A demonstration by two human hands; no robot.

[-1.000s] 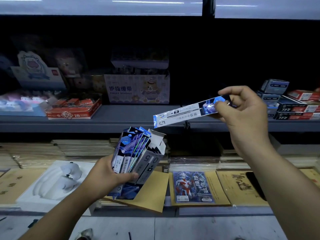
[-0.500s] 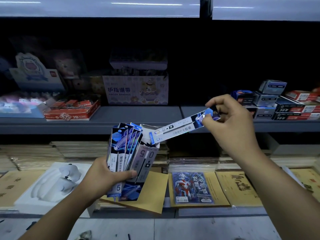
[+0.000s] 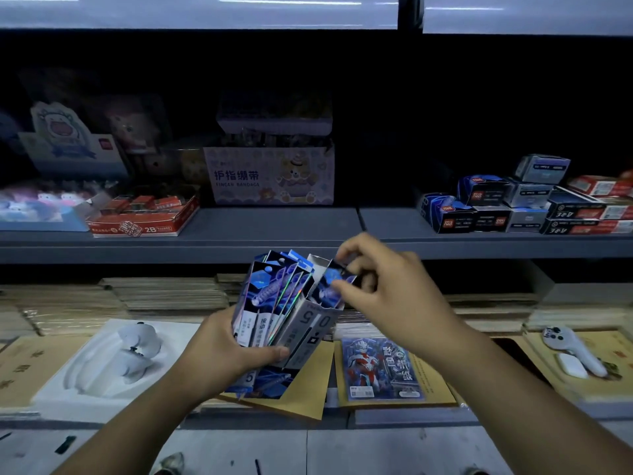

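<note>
1. My left hand point(image 3: 222, 354) is gripping a fanned bunch of slim blue holographic packs point(image 3: 270, 296) plus an open-topped grey cardboard box point(image 3: 310, 332), with the thumb curled across the front.
2. My right hand point(image 3: 390, 289) is pinching the top end of one more slim blue pack point(image 3: 330, 286) between thumb and forefinger.
3. That pack is standing in the box's mouth, just right of the fanned bunch and mostly inside.
4. A tan paper envelope point(image 3: 308, 389) is lying under my left hand, and a blue superhero packet point(image 3: 378, 368) is sitting below my right wrist.
</note>
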